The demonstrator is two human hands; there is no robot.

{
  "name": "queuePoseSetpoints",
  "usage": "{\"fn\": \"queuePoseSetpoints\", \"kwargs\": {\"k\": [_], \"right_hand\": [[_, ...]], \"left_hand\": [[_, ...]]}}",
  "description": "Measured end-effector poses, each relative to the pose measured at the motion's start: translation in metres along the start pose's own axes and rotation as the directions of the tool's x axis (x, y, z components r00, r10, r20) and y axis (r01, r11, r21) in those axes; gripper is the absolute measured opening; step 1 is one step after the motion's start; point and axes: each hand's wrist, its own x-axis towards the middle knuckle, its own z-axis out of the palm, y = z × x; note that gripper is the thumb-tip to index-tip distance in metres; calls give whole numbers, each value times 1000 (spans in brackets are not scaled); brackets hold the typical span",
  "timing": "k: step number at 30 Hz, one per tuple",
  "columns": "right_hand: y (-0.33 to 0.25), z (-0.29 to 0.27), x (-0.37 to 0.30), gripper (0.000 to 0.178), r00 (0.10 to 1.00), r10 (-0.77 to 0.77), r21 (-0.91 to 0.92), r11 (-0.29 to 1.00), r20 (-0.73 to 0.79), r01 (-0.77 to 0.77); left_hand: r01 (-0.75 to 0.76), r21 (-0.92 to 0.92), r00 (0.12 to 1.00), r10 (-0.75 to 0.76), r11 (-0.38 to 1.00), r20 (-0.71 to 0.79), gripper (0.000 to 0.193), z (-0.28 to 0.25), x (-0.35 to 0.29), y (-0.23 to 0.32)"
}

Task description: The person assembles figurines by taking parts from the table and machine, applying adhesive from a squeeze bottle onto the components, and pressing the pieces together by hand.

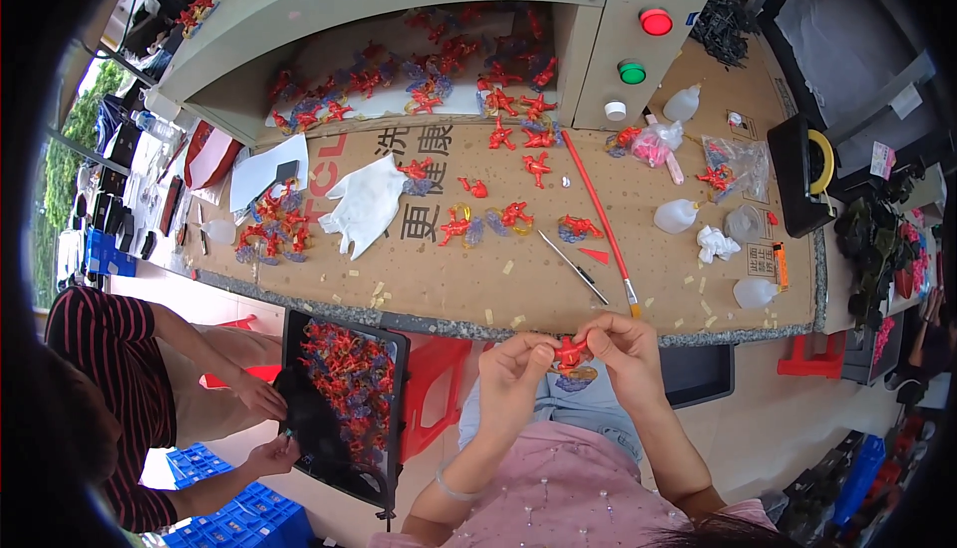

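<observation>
Between my left hand [516, 377] and my right hand [628, 357], in front of the bench edge, is a small red plastic figurine [570, 353] with a translucent yellowish part at its lower end. Both hands pinch it with thumb and fingertips from either side. Beyond them on the cardboard lie a thin dark pointed tool [575, 268] and a long red-handled brush [596, 211]. Similar red figurines with purple and yellow translucent parts, such as one red figurine [515, 215], are scattered farther off. A white glove [365, 205] rests left of these.
A grey machine [399, 0] with an opening full of figurines spans the back. Plastic bottles [678, 215] and crumpled tissue [717, 243] stand at right. At left, a co-worker [130, 389] reaches to a black crate [397, 418] of figurines; a red stool [436, 389] is beside it.
</observation>
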Motion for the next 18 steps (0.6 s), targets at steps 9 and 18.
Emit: {"fn": "queuePoseSetpoints", "kwargs": {"k": [9,18], "right_hand": [[-4,-1,0,14,1000,-21,11,1000,-13,21],[-6,4,0,11,997,-52,-18,999,-54,51]], "left_hand": [[234,-344,959,-157,909,236,29,-3,9,-12],[317,-458,932,-184,830,311,26,-3,11,-13]]}}
